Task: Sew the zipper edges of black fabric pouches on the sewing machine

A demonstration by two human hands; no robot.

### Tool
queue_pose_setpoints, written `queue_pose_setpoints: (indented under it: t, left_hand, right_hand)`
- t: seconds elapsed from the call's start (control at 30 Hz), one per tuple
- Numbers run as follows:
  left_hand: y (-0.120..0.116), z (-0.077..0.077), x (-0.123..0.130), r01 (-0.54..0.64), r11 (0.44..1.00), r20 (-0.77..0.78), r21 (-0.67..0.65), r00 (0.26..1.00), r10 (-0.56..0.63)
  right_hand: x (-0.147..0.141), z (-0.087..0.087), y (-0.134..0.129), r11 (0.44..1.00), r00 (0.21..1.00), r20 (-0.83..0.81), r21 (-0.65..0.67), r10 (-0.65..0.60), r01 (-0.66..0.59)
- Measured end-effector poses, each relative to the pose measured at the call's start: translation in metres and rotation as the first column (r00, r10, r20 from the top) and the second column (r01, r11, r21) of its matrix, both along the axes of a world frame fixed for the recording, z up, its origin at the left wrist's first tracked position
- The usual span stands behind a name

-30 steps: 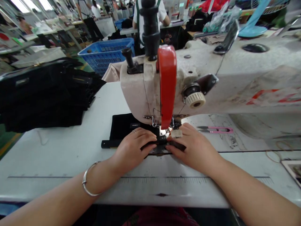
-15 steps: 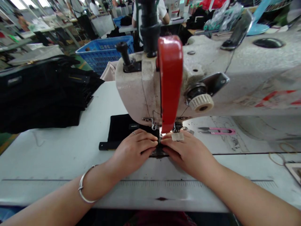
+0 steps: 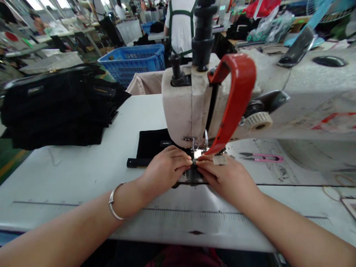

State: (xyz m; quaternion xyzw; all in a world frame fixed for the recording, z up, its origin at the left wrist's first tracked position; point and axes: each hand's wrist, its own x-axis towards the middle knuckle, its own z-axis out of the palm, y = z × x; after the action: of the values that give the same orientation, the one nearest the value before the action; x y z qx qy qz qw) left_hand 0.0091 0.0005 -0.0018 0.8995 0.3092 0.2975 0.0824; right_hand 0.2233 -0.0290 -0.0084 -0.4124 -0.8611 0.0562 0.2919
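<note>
Head view: the left hand and right hand sit side by side on the counter, their fingertips meeting just in front of the presser foot of a sewing machine. Both grips are closed, pinching the black fabric right at the foot. A black strap on that fabric has its long axis running left to right across the counter, with its free end pointing left, out past the left hand. The fabric spreads back from the pinch, under the machine head. A silver bangle circles the left wrist. A small pale tab lies at the right hand's fingers. A red guard slants down to the foot. Pink snips lie on the counter to the right. A black stack sits at left, with a blue basket behind it. A co-worker works beyond, upper middle.
</note>
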Motion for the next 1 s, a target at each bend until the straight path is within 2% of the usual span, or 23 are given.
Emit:
queue_pose_setpoints:
  t: [0.37, 1.0]
  left_hand:
    - [0.013, -0.006, 0.003, -0.071, 0.997, 0.027, -0.023, 0.997, 0.072]
    - [0.016, -0.009, 0.002, -0.087, 0.996, 0.033, -0.029, 0.996, 0.088]
  right_hand:
    - [0.000, -0.007, 0.008, 0.995, 0.996, 0.058, 0.080, -0.064, 0.059]
    - [-0.002, -0.012, 0.010, 0.998, 0.997, 0.034, 0.008, -0.067, 0.067]
